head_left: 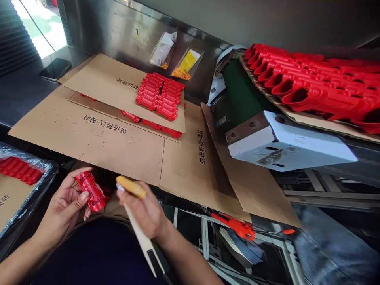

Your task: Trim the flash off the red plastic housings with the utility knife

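Observation:
My left hand (pixel 63 206) is wrapped round a red plastic tubular part (pixel 92 192), fingers behind it and thumb on its near side. The part is tilted and has cut-outs and dark lines along its surface. Just to the right, my right hand (pixel 145 213) is closed on a long, flat, beige-handled tool (pixel 139 233) with a dark patch at its lower end. A yellow finger cot (pixel 131 187) covers one finger of that hand. The tool's upper end is hidden by the fingers, and a gap separates it from the red part.
Cardboard sheets (pixel 145 158) cover the bench, with red parts (pixel 160 95) stacked on and between them. Behind lie two clear bags (pixel 187 65) and a phone (pixel 56 69). More red parts (pixel 297 79) sit above a green conveyor (pixel 243 91). A plastic-lined box (pixel 18 198) stands left; an orange-handled tool (pixel 234 225) lies right.

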Available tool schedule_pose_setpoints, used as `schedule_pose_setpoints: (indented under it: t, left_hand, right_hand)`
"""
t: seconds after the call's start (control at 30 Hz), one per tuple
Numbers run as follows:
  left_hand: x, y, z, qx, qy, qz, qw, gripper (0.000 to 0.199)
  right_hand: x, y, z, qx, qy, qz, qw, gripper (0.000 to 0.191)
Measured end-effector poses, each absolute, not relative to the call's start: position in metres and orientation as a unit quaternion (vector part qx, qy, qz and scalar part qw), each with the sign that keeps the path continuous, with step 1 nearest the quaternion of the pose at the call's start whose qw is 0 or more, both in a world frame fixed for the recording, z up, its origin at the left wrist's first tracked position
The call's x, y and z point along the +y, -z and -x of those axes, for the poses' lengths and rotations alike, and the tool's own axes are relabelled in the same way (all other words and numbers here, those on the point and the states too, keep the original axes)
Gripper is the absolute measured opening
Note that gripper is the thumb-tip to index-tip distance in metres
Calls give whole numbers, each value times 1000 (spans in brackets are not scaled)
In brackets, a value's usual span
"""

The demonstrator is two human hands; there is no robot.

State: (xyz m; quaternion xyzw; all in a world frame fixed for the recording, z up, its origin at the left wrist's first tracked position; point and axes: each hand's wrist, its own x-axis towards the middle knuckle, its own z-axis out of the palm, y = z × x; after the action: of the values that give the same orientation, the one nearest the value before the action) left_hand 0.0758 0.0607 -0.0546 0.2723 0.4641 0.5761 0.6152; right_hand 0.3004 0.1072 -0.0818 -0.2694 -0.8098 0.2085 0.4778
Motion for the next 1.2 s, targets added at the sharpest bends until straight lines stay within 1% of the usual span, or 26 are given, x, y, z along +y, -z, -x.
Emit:
schedule_pose_setpoints:
  t: [0.07, 0.1, 0.2, 0.27, 0.33, 0.4, 0.47, 0.63, 0.77, 0.83, 0.93, 0.97, 1.03, 1.13, 1.2]
  left_hand:
    - [61, 58, -73, 455, -580, -287, 612, 57]
    - [62, 61, -72, 448, -581, -293, 613, 55]
    - [63, 68, -71, 425, -578, -288, 634, 54]
    - [65, 72, -72, 416, -570, -269, 655, 57]
    - [67, 74, -72, 413, -558, -254, 673, 60]
    - [67, 77, -71, 418, -548, -244, 683, 58]
    - [66, 78, -71, 422, -540, -238, 689, 55]
    - [63, 80, -69, 404, -539, -234, 701, 51]
    - [63, 81, -69, 393, -546, -236, 701, 46]
    - [63, 81, -70, 398, -547, -236, 697, 44]
    - [63, 82, -71, 405, -540, -229, 701, 42]
    - [63, 82, -71, 404, -536, -229, 704, 42]
    - [62, 82, -71, 400, -535, -238, 705, 46]
    - [61, 82, -68, 391, -538, -294, 686, 54]
    - [60, 82, -66, 401, -525, -342, 668, 51]
  right_hand:
    - [106, 77, -305, -755, -221, 341, 514, 38]
    - [104, 75, -305, -737, -247, 351, 522, 34]
    - [98, 70, -299, -729, -349, 285, 516, 20]
    - [95, 70, -293, -748, -373, 218, 503, 24]
    - [94, 70, -288, -768, -357, 177, 502, 32]
    - [95, 71, -284, -787, -332, 156, 496, 40]
    - [96, 71, -282, -803, -309, 148, 488, 42]
    - [98, 77, -278, -820, -252, 140, 495, 35]
    - [98, 80, -278, -812, -274, 141, 495, 35]
    - [98, 79, -278, -818, -275, 147, 483, 31]
    - [98, 77, -280, -860, -229, 141, 434, 24]
    - [97, 77, -282, -864, -219, 143, 430, 22]
    - [97, 77, -286, -847, -219, 159, 458, 22]
    - [97, 75, -292, -757, -256, 271, 536, 25]
    - [97, 72, -292, -703, -297, 326, 558, 20]
